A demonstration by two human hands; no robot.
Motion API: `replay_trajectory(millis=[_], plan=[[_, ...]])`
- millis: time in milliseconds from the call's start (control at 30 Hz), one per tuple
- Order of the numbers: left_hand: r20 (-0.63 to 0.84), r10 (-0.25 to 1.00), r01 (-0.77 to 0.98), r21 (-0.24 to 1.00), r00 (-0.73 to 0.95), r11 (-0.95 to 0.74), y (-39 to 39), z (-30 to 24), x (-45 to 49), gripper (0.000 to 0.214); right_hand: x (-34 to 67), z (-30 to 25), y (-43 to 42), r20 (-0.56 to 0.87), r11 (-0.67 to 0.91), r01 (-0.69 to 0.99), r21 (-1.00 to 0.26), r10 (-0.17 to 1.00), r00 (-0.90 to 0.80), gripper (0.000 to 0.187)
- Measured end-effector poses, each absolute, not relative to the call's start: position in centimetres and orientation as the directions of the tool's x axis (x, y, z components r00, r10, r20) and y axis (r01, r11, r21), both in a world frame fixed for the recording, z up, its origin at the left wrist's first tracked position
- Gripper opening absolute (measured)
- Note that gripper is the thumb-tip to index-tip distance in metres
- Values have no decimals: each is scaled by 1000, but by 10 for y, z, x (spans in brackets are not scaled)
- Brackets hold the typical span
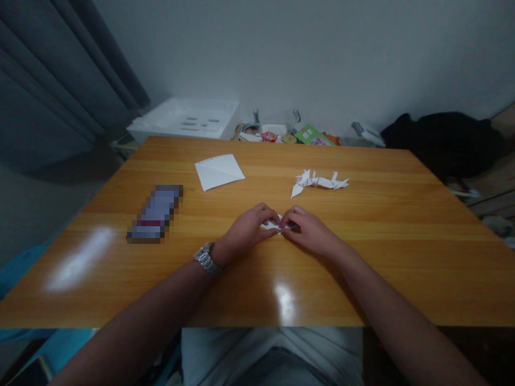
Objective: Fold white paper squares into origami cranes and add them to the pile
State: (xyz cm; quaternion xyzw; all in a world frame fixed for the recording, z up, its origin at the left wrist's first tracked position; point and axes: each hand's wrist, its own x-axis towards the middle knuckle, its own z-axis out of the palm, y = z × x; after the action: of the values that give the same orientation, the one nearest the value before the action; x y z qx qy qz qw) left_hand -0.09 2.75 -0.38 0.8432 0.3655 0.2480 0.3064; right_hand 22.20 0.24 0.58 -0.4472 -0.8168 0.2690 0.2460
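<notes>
Both hands meet over a small piece of folded white paper (pixel 270 223) at the middle of the wooden table (pixel 382 257). My left hand (pixel 254 224) pinches it from the left side, with a metal watch (pixel 207 258) on the wrist. From the right, the fingers of my right hand (pixel 306 229) close on the same paper; most of it is hidden behind the fingertips. Beyond my right hand lie finished-looking white origami figures (pixel 319 182), standing in a row and touching or nearly touching. Further left is a flat white sheet of paper (pixel 220 171) with a torn perforated edge.
A phone-like device (pixel 156 213), blurred out, lies on the left of the table. Behind the far edge are a white plastic tray (pixel 185 120) and several packets, with a green booklet (pixel 314 135) among them. Dark cloth (pixel 442 142) sits behind at the right; a grey curtain (pixel 60 75) hangs left.
</notes>
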Motion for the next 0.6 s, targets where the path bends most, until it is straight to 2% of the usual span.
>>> replay_trajectory(millis=[233,467,600], plan=[[212,760,531,602,614,-597,26,-7,3,8,221,3,4,183,474,591,-653,856,-484,9],[219,796,577,585,564,-570,23,-1,13,16,219,0,5,183,442,622,-646,881,-436,10],[205,791,555,612,576,-563,25,-2,12,12,216,0,5,157,411,646,-644,897,-414,9]])
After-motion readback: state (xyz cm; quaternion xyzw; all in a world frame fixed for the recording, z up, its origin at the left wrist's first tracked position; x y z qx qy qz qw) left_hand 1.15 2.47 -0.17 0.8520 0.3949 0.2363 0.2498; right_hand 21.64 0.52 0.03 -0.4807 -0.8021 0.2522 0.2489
